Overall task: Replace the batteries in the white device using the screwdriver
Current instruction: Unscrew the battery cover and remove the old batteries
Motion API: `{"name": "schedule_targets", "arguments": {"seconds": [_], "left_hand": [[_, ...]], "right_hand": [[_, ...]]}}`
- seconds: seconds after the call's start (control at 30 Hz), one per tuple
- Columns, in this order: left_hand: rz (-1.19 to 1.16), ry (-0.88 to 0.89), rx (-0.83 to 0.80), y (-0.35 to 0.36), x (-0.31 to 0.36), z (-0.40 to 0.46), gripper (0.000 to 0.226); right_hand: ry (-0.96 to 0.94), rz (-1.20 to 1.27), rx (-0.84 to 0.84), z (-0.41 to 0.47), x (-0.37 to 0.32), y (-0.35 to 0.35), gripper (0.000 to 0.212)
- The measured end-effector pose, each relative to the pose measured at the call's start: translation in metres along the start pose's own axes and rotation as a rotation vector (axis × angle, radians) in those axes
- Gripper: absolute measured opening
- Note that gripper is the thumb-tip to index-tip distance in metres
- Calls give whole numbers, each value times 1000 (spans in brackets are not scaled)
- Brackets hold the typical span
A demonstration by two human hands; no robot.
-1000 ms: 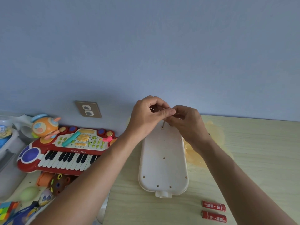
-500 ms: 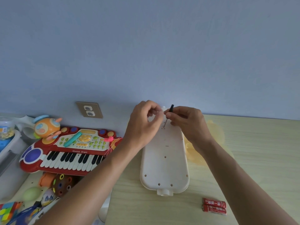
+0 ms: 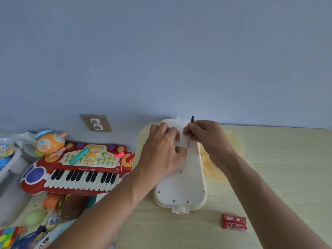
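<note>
The white device [image 3: 181,186] lies face down on the wooden table [image 3: 278,177], long side running away from me. My right hand [image 3: 206,137] pinches a thin black screwdriver [image 3: 190,132], its tip resting on the device's far part. My left hand [image 3: 165,150] presses on the device's left far part, fingers curled around a small spot beside the tip; what lies under them is hidden. Two red batteries [image 3: 233,222] lie side by side on the table to the near right.
A red toy keyboard [image 3: 75,169] and several small toys [image 3: 50,209] crowd the left side. A wall socket [image 3: 97,123] sits on the blue wall behind. A pale yellow piece [image 3: 215,162] lies under the device's right side.
My left hand has come down from the screwdriver's top onto the device. My right hand keeps the screwdriver, now tilted with the handle showing above the fingers. The view shifted slightly.
</note>
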State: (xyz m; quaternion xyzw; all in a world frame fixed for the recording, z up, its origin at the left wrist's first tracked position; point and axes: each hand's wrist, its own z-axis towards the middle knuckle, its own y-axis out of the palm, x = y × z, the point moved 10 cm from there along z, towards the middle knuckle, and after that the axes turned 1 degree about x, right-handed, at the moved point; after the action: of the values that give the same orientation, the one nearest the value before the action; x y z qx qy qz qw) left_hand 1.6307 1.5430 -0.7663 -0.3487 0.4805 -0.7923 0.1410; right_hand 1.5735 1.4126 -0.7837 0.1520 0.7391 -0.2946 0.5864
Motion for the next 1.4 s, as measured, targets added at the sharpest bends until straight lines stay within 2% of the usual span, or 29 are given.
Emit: {"name": "schedule_targets", "arguments": {"seconds": [0.2, 0.33, 0.4, 0.5, 0.67, 0.77, 0.87, 0.93, 1.03, 1.13, 1.3, 1.4], "left_hand": [[116, 48, -14, 5, 14, 11, 21], [168, 98, -15, 9, 20, 12, 32], [164, 93, -17, 9, 19, 13, 28], [82, 48, -72, 13, 12, 15, 21], [-191, -76, -212, 9, -5, 14, 13], [-295, -101, -250, 3, -12, 6, 16], [-502, -137, -174, -15, -22, 0, 14], [-528, -196, -81, -33, -43, -6, 11], [-478, -322, -24, -43, -80, -21, 10], [-367, -367, -78, -30, -98, -38, 12], [-288, -314, -16, -23, -97, -45, 14], [-220, -252, 34, -24, -91, -43, 13]], "right_hand": [[19, -2, 17, 0, 3, -3, 25], [15, -24, 14, -3, 2, -1, 24], [14, -17, 9, -4, 1, 0, 24], [22, -6, 10, -5, 2, 1, 24], [37, 2, 18, -6, 2, 0, 24], [37, -3, 19, -7, 0, 1, 24], [31, -9, 26, -10, -3, 2, 24], [34, 12, 23, -11, -4, 2, 24], [27, 36, 29, -12, -5, -1, 24], [16, 37, 50, -18, -8, -9, 17], [19, 85, 104, -32, -11, -52, 12], [22, 53, 210, -46, -5, -101, 15]]}}
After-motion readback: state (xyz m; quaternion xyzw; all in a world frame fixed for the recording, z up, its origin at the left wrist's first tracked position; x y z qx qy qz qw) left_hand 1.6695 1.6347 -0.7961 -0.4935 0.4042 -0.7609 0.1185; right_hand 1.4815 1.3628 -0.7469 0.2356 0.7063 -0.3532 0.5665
